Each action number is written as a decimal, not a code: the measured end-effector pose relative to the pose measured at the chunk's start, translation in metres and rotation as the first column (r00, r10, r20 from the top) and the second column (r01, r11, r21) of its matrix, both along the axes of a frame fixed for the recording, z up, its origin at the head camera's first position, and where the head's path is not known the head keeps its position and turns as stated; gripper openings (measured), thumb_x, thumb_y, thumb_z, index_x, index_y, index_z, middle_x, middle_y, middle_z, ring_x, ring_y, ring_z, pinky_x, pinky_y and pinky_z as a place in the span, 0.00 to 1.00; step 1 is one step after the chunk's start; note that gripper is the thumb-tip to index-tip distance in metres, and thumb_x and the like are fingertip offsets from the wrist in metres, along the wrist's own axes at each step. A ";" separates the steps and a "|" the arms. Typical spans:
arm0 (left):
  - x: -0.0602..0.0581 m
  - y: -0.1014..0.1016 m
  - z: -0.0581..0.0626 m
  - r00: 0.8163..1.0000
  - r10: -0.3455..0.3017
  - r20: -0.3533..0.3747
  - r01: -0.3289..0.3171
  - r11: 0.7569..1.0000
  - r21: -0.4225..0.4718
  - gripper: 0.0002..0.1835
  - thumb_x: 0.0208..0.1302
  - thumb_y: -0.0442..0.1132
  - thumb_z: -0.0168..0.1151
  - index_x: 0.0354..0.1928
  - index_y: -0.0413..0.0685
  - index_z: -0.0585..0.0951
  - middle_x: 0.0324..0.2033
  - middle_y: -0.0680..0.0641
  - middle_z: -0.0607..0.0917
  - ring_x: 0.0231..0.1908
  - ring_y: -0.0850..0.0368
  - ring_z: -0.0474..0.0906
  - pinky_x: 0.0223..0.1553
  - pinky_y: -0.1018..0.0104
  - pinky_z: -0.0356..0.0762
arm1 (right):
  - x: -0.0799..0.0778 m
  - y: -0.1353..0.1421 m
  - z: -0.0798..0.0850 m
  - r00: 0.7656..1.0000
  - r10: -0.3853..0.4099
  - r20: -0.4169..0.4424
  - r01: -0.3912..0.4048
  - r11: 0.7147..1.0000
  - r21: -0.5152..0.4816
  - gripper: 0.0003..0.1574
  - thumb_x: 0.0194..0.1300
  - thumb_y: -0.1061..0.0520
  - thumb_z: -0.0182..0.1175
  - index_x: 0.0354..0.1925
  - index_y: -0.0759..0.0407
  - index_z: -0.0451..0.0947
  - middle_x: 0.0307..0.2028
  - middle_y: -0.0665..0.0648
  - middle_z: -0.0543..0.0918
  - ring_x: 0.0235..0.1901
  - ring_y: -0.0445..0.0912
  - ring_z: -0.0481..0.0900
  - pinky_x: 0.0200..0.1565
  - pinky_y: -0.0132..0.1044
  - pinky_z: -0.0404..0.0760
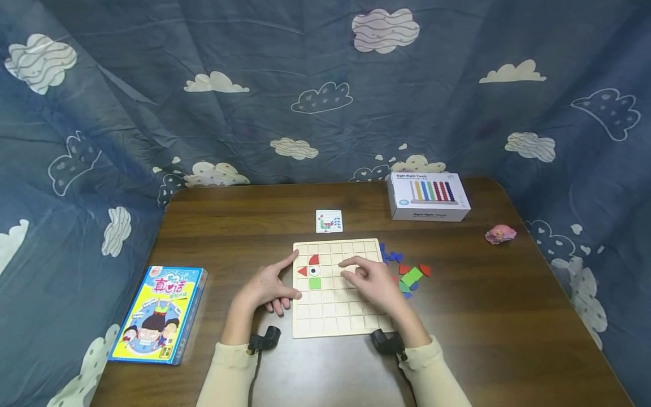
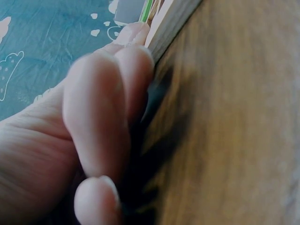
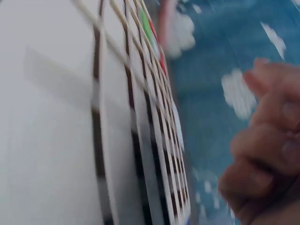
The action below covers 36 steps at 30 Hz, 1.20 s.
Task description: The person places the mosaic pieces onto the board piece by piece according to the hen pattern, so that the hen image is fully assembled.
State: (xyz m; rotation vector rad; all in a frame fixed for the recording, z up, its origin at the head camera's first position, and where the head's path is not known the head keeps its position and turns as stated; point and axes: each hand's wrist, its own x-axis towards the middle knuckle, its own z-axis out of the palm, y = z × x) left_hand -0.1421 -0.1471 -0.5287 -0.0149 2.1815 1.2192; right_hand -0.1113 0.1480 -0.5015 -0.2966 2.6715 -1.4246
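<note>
A pale wooden grid board lies on the table before me. On its upper left cells sit a red quarter-round piece, a red triangle, a white eye piece and a green square. Thumb and index finger of my left hand stretch apart and touch the board's left edge; the other fingers bend beside it. My right hand hovers over the right half of the grid. Its thumb and index tips stand slightly apart, with no piece visible between them, while the remaining fingers curl in.
Right of the board lie loose pieces, among them a green rectangle, a red piece and blue pieces. Behind it is a picture card. A white box, a pink object and a blue-yellow box stand farther out.
</note>
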 end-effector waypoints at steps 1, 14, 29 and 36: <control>0.000 0.000 0.001 1.000 0.003 0.001 -0.003 1.000 0.001 0.58 0.58 0.44 0.83 0.82 0.87 0.56 0.19 0.42 0.88 0.13 0.55 0.83 0.15 0.68 0.77 | 0.000 0.012 0.001 1.000 -0.009 0.010 0.009 0.999 -0.038 0.14 0.72 0.53 0.69 0.54 0.54 0.88 0.15 0.45 0.65 0.17 0.37 0.59 0.22 0.31 0.60; -0.001 -0.004 0.004 1.000 0.001 -0.011 -0.001 1.000 -0.001 0.58 0.59 0.44 0.82 0.82 0.85 0.56 0.19 0.42 0.88 0.12 0.54 0.82 0.15 0.68 0.77 | -0.003 0.141 -0.018 0.968 -0.205 0.143 0.180 0.969 0.171 0.27 0.80 0.44 0.59 0.70 0.53 0.77 0.44 0.64 0.88 0.38 0.49 0.79 0.42 0.37 0.76; -0.001 -0.001 0.003 1.000 -0.005 -0.012 0.005 1.000 0.002 0.58 0.58 0.44 0.82 0.82 0.85 0.56 0.18 0.42 0.88 0.12 0.55 0.81 0.15 0.67 0.77 | -0.003 0.152 -0.022 0.969 -0.158 0.189 0.086 0.937 0.340 0.28 0.73 0.52 0.66 0.67 0.58 0.78 0.25 0.53 0.74 0.26 0.47 0.70 0.29 0.37 0.67; 0.000 -0.001 0.001 1.000 -0.013 -0.012 0.013 1.000 0.001 0.58 0.57 0.45 0.83 0.82 0.84 0.56 0.18 0.42 0.88 0.12 0.54 0.81 0.15 0.67 0.78 | -0.002 0.156 -0.026 0.963 -0.176 0.203 0.105 0.942 0.319 0.26 0.73 0.51 0.68 0.63 0.62 0.78 0.25 0.53 0.74 0.25 0.47 0.70 0.28 0.37 0.68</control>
